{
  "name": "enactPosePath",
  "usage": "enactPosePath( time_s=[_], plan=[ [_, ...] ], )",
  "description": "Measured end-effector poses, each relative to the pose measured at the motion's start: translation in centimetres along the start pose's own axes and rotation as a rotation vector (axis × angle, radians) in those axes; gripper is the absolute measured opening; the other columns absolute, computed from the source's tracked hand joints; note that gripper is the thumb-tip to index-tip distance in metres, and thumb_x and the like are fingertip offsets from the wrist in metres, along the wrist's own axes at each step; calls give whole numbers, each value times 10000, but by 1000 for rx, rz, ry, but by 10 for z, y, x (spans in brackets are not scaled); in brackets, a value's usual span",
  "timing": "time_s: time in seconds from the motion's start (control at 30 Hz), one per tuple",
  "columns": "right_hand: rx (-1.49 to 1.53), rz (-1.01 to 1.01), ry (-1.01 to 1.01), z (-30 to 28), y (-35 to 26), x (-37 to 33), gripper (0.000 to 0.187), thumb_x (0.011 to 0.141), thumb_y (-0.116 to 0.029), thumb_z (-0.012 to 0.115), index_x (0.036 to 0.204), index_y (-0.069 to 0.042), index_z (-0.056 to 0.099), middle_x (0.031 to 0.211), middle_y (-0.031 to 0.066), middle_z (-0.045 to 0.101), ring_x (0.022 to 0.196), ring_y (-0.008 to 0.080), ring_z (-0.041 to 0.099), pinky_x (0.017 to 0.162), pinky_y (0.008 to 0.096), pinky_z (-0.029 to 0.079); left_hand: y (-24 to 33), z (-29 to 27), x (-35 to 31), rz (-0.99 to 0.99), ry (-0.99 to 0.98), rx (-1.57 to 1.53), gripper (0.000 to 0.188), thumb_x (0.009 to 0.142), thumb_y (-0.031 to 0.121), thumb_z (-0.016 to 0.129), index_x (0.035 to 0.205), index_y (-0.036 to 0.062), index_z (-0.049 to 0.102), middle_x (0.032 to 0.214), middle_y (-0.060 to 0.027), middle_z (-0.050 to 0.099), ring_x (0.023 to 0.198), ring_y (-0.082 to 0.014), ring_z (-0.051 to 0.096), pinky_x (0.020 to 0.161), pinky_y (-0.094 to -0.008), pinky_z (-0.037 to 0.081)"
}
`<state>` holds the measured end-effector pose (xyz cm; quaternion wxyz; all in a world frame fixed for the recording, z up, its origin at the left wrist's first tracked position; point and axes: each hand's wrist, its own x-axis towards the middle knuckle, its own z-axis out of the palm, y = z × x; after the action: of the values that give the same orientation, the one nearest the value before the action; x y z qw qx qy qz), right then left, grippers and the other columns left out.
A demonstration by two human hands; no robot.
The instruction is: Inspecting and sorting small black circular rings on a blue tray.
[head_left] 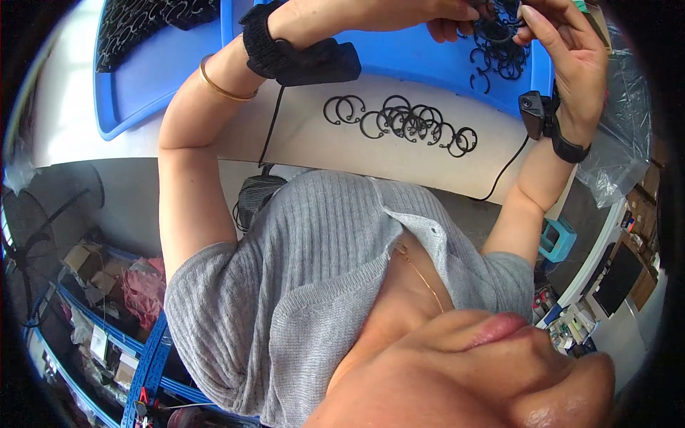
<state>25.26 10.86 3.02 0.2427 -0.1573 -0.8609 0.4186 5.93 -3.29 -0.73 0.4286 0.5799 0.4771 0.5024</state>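
A: What carries it all?

B: A pale table point(314, 146), its near edge running just in front of the person's chest. On it, toward the far edge, sit two blue trays: one point(135, 100) at the far left corner with a dark heap of rings in its far end, and a second point(428, 60) further right, under the hands.

A: And the loose rings?

B: A row of black snap rings point(407, 123) lies overlapping on the bare table, close to the near edge and just in front of the second tray. A smaller scatter of rings point(499, 64) lies inside that tray at its right end.

A: The hands?

B: Both are raised over the second tray. The left hand point(399, 14) has its grip closed, fingers curled onto a bunch of black rings point(499, 25) held between the two hands. The right hand point(571, 50) touches the same bunch, thumb and fingers pinched on it, though the frame's top edge cuts off part of the grip. Each wrist wears a black strap with a small device and a cable
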Motion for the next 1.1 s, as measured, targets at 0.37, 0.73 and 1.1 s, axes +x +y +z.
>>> enactPosePath(
  time_s=[0.37, 0.73, 1.1],
  plan=[
    [111, -6, -44, -3, 3, 2, 170, 962, -124, 676, 1072, -11, 612, 893, 26, 638, 693, 67, 629, 639, 216, 561, 0, 0, -2, -27, 21, -18, 206, 999, 1, 578, 1166, -96, 649, 844, -94, 708, 718, -131, 666, 673, -270, 571],
    [290, -100, 81, -13, 12, 4, 182, 966, -132, 646, 1097, -18, 593, 847, 48, 664, 610, 85, 631, 565, 207, 555, -6, -2, 3, 2, -11, -92, 117, 1038, 84, 614, 1042, -28, 648, 838, -97, 727, 696, -123, 680, 637, -252, 567],
    [291, -140, 116, -18, 12, 2, 204, 977, -152, 634, 1120, -17, 578, 850, 58, 666, 595, 83, 638, 548, 199, 559, 2, -16, 3, 83, 68, -116, 165, 1027, 147, 660, 1074, -9, 686, 914, -114, 769, 773, -150, 747, 708, -280, 633]
  ],
)
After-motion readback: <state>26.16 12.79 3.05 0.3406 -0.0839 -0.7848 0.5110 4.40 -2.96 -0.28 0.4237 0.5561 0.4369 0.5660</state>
